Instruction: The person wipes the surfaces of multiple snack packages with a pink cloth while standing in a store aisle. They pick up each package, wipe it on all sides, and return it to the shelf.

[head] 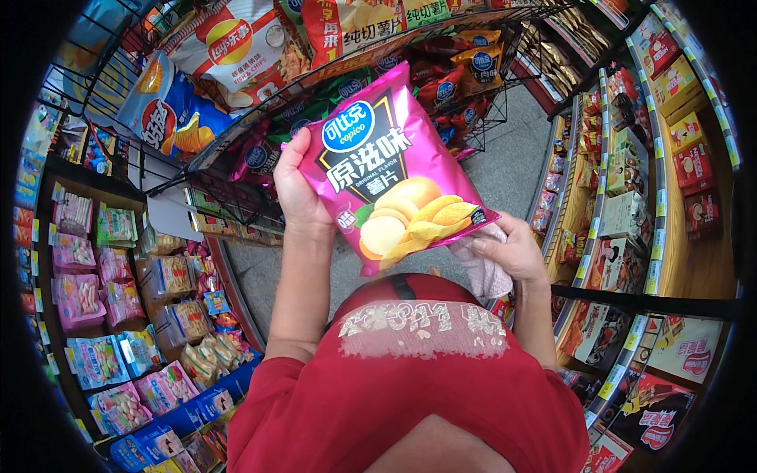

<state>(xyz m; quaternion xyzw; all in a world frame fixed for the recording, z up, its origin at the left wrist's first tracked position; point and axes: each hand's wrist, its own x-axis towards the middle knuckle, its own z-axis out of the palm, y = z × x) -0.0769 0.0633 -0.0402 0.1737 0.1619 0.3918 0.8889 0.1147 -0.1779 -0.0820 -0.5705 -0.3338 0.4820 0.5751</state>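
A magenta Copico potato chip bag (390,171) is held up in front of my chest, its printed front facing the camera and tilted. My left hand (304,186) grips its left edge, with the fingers hidden behind the bag. At the lower right corner, my right hand (511,245) pinches the bag and also holds a pale pink cloth (488,278) that hangs below it. Beyond the bag, a black wire rack (260,109) bears more chip bags, among them a white Lay's bag (230,47) and, lower down, a dark magenta bag (254,156).
Hanging sweets packets (80,298) line the shelves at the left. Shelves with boxed goods (627,213) and price strips curve along the right. Grey floor (511,142) shows between the rack and the right shelves. An orange snack bag (480,65) lies in the rack's lower basket.
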